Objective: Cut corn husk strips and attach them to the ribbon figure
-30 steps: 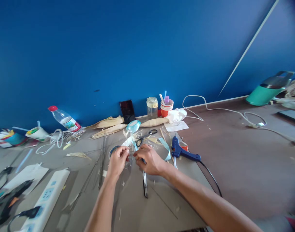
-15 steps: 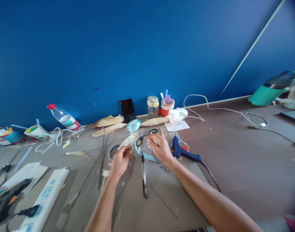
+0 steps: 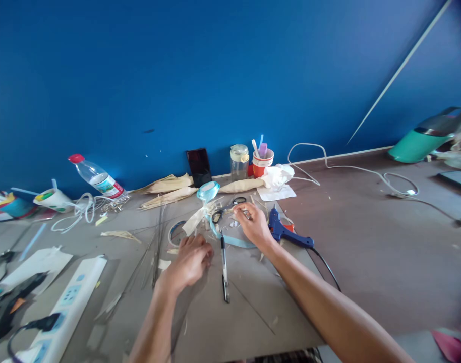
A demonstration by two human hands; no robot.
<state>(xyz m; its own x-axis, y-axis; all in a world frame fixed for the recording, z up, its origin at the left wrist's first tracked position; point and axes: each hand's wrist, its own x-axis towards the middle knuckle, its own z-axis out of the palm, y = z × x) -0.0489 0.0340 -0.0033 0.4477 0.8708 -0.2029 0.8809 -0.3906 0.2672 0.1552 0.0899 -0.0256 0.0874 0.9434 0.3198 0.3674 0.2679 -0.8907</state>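
My left hand (image 3: 190,259) is low over the table with its fingers curled down; what they hold, if anything, is hidden. Just beyond it lie a roll of tape (image 3: 174,234) and a pale strip of husk (image 3: 192,223). My right hand (image 3: 253,225) has thumb and fingers pinched together beside black-handled scissors (image 3: 217,217); anything between the fingertips is too small to name. A light blue ribbon (image 3: 234,243) curves between the hands, near its shiny spool (image 3: 208,190). A black-capped pen (image 3: 225,272) lies between my forearms.
A blue glue gun (image 3: 287,232) lies right of my right hand, its cord trailing forward. Behind are dried husks (image 3: 170,194), a phone (image 3: 199,167), a jar (image 3: 239,164) and paper cups (image 3: 263,164). Thin wires (image 3: 158,244) and a power strip (image 3: 69,307) lie left.
My left hand has moved down toward the table and turned its back up, uncovering the pale husk strip. My right hand has shifted slightly right, still pinched.
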